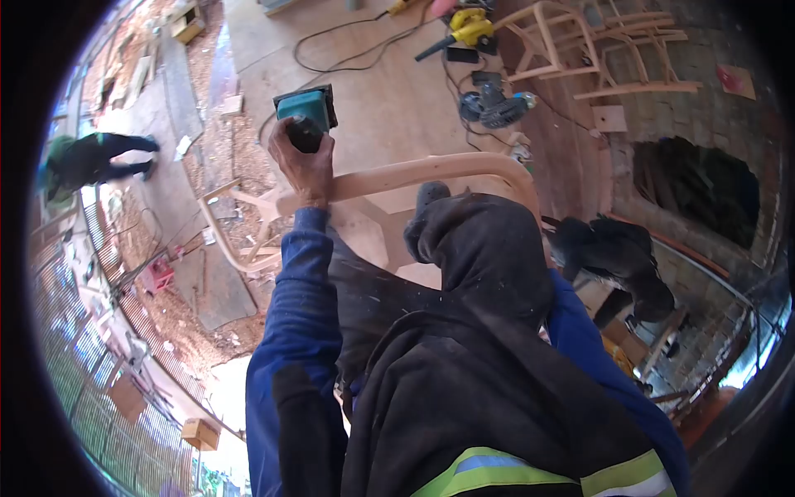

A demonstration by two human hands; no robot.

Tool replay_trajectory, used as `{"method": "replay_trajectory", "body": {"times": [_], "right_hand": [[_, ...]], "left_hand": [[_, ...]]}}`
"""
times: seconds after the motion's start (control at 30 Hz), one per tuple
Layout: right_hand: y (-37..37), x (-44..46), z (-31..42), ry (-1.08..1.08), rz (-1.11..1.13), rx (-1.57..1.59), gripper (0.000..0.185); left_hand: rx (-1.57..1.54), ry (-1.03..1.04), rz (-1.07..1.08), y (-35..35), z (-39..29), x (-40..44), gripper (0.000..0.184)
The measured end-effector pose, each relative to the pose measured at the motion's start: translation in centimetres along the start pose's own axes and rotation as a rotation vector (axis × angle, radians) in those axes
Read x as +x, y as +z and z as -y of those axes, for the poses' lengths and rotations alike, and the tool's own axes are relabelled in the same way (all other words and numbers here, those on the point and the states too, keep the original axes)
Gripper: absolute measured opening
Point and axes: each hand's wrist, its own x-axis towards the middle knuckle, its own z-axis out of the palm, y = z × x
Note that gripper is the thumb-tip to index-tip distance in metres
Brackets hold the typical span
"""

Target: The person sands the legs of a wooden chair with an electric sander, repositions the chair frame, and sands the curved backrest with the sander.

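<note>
My left hand [305,161] is wrapped around the dark round end of a teal power sander [303,106]. The sander is held up beyond the near wooden frame, and its black pad edge shows at the far side. Just under my wrist runs the curved rail of a pale wooden chair frame [431,170], which lies in front of me. My dark-trousered knee [489,240] is bent over the frame. On the right side my blue sleeve [584,331] passes down behind the knee, and my right hand is hidden.
A yellow blower [470,31], a dark-blue power tool [497,103] and trailing cords [356,62] lie on the floor boards. More chair frames [638,50] stand at the upper right; another [240,224] lies left among shavings. One person [99,166] is at left, another [617,261] crouches right.
</note>
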Motion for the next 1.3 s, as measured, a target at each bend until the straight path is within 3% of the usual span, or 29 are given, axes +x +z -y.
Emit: {"method": "replay_trajectory", "body": {"times": [0.17, 0.27, 0.3, 0.37, 0.43, 0.5, 0.53, 0.57, 0.63, 0.73, 0.77, 0.87, 0.97, 1.07, 1.13, 1.3], "right_hand": [[1.4, 2.2, -0.8, -0.054, -0.004, -0.045, 0.068], [3.0, 3.2, -1.3, -0.071, -0.013, -0.053, 0.069], [3.4, 3.6, -1.7, -0.070, -0.019, -0.057, 0.069], [4.1, 4.3, -2.4, -0.072, -0.020, -0.072, 0.069], [5.0, 6.2, -4.4, -0.086, 0.001, -0.115, 0.069], [5.7, 7.0, -5.5, -0.112, 0.006, -0.144, 0.070], [5.0, 5.7, -3.3, -0.084, -0.022, -0.082, 0.071], [4.5, 4.5, -1.5, -0.052, -0.050, -0.019, 0.073], [5.5, 7.3, -3.5, 0.006, -0.018, -0.051, 0.073], [5.1, 6.2, -2.0, 0.092, 0.036, -0.077, 0.070], [4.8, 5.8, -0.7, 0.117, 0.049, -0.077, 0.069], [7.2, 8.7, -3.2, 0.154, 0.025, -0.094, 0.063], [9.7, 11.7, -4.9, 0.325, -0.046, -0.097, 0.058], [13.4, 17.9, -9.4, 0.556, -0.131, 0.195, 0.056], [12.1, 15.4, -7.4, 0.393, -0.057, 0.100, 0.056], [7.0, 6.0, 1.9, 0.340, -0.069, -0.114, 0.058]], "left_hand": [[0.194, 0.178, -0.177, -9.8, 4.2, 5.7, 0.073], [0.303, 0.052, -0.305, -17.3, 7.2, 5.1, 0.080], [0.037, 0.017, -0.334, -19.3, 6.8, 4.0, 0.079], [-0.069, -0.025, -0.399, -23.5, 6.7, 2.0, 0.081], [0.216, 0.005, -0.468, -27.4, 5.0, 0.5, 0.082], [0.129, -0.083, -0.510, -31.0, 5.1, 0.4, 0.079], [0.061, -0.048, -0.565, -31.1, 1.6, 0.4, 0.078], [0.240, 0.024, -0.595, -33.2, 2.6, 1.3, 0.076], [0.221, 0.110, -0.631, -34.7, -1.7, 2.1, 0.076], [0.372, 0.435, -0.735, -38.4, -5.9, 3.7, 0.076], [0.188, 0.593, -0.744, -39.0, -7.8, 4.4, 0.074], [0.552, 0.872, -0.866, -39.4, -13.9, 4.2, 0.075], [0.430, 0.667, -0.707, -36.4, -17.8, 2.5, 0.070], [0.227, 0.609, -0.394, -33.7, -16.2, 1.8, 0.059], [0.259, 0.644, -0.284, -30.5, -15.6, 0.8, 0.057], [0.170, 0.275, 0.094, -23.4, -14.0, -1.3, 0.057]]}}
